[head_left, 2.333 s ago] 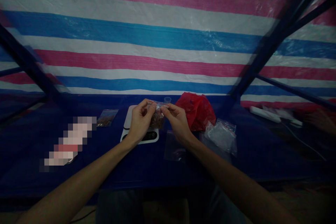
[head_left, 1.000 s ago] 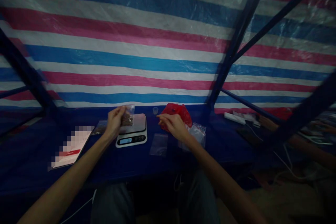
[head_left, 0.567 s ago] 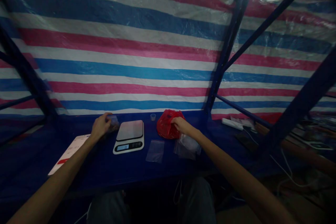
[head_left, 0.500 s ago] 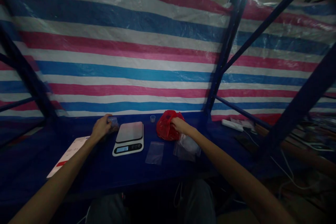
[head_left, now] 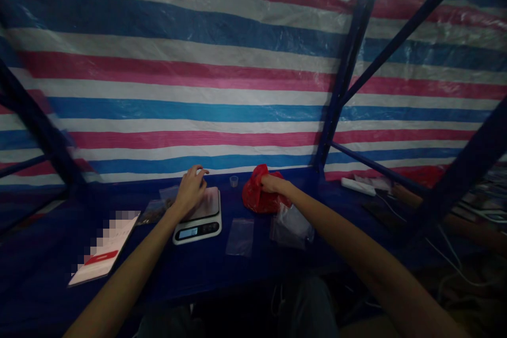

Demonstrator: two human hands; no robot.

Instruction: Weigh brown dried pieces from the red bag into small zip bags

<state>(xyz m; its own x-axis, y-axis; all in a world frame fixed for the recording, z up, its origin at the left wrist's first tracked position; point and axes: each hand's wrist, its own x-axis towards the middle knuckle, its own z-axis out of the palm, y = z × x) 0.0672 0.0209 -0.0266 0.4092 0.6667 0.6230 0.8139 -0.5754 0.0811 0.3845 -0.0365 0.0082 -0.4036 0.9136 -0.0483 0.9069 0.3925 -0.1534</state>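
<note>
Where hands part, scale edge shows.

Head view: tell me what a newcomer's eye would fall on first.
Probably the big pink, white and blue striped sheet, hung behind the blue table and filling most of the upper picture. Next, likely, the bright red bag toward the table's back, the right hand reaching into it, then the white scale left of it, partly covered by the left hand.

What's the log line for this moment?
left hand: by scale, holding nothing visible | right hand: in red bag, fingertips hidden | clear pouch: right of scale
</note>
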